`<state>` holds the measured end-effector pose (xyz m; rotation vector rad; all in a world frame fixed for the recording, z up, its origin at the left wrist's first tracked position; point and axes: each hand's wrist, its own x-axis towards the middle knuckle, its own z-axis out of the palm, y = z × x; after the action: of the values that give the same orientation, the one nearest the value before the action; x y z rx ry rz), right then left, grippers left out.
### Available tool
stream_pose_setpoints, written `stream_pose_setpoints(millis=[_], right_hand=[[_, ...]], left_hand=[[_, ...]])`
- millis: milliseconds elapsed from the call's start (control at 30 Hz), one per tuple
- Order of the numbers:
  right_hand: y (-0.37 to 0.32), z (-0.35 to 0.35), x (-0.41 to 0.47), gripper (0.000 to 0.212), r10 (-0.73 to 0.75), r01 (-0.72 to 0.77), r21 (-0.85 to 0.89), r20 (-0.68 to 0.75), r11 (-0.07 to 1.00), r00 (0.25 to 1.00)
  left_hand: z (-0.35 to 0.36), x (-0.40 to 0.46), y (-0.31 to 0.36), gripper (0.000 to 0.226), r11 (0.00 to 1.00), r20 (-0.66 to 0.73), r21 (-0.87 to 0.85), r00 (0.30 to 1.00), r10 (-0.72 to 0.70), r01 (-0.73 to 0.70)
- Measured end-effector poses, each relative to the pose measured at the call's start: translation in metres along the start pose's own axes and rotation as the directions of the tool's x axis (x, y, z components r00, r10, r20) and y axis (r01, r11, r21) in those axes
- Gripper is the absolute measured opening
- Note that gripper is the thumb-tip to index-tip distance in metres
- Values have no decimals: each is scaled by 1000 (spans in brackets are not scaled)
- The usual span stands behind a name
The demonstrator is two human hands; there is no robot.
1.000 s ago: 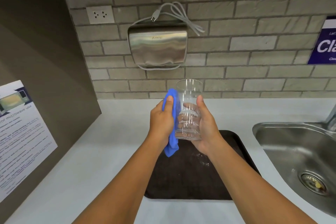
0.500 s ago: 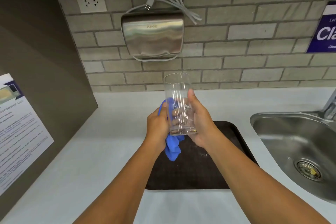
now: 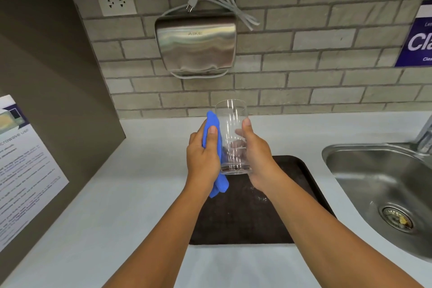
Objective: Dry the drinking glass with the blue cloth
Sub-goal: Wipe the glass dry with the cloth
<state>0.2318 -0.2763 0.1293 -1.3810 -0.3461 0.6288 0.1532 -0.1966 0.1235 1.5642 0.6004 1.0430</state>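
A clear, tall drinking glass (image 3: 231,121) is held upright in the air above the counter. My right hand (image 3: 256,159) grips its right side, thumb on the wall and fingers behind. My left hand (image 3: 203,159) presses the blue cloth (image 3: 211,124) against the glass's left wall, thumb over the cloth. The cloth's top sticks up near the rim and its tail (image 3: 219,186) hangs below my palm. The glass's inside is empty.
A dark brown tray (image 3: 292,206) lies on the pale counter (image 3: 117,206) under my hands. A steel sink (image 3: 374,182) with a tap is at the right. On the brick wall hang a steel hand dryer (image 3: 196,47) and a socket (image 3: 116,2). A dark side panel with a paper notice (image 3: 21,166) stands left.
My left hand slid the cloth down the glass's left wall and then back up toward the rim. The glass stayed upright in my right hand.
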Motion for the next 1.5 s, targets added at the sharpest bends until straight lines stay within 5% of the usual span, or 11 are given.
stream_pose_setpoints(millis=[167,433,567,667,767,833,900,1000,1100,1300,1500], right_hand=[[3,2,-8,51,-17,17,19,20,1000,1000],[2,-4,-13,78,-32,11,206,100,978,995],[5,-10,-13,73,-25,-41,345,184,938,983],[11,-13,-15,62,3,-68,368,173,927,985],[12,-12,-13,63,-5,-48,341,154,939,988],[11,-11,-12,56,-28,-19,312,147,950,989],[10,-11,-13,52,-40,-20,326,178,945,983],[9,-13,-17,65,-45,-54,380,246,923,968],[3,-13,-19,61,-88,-59,416,324,907,942],[3,-10,-15,65,-41,-78,401,281,913,959],[8,-12,-10,55,36,-82,283,166,956,986]], left_hand=[[4,-4,6,40,991,20,73,994,109,-111],[10,-11,20,46,929,139,182,944,299,-321],[5,4,23,22,991,127,-114,990,-58,72],[4,4,27,24,971,182,-114,965,-190,212],[9,-2,26,18,998,119,62,993,10,-18],[13,-11,22,34,910,169,269,946,277,-315],[16,-13,17,45,853,214,303,902,374,-425],[11,0,25,26,997,84,76,996,13,-19],[5,3,20,28,941,128,-157,950,-283,301],[1,-1,13,20,935,118,-254,968,-223,246],[1,1,8,36,984,24,-94,988,-149,151]])
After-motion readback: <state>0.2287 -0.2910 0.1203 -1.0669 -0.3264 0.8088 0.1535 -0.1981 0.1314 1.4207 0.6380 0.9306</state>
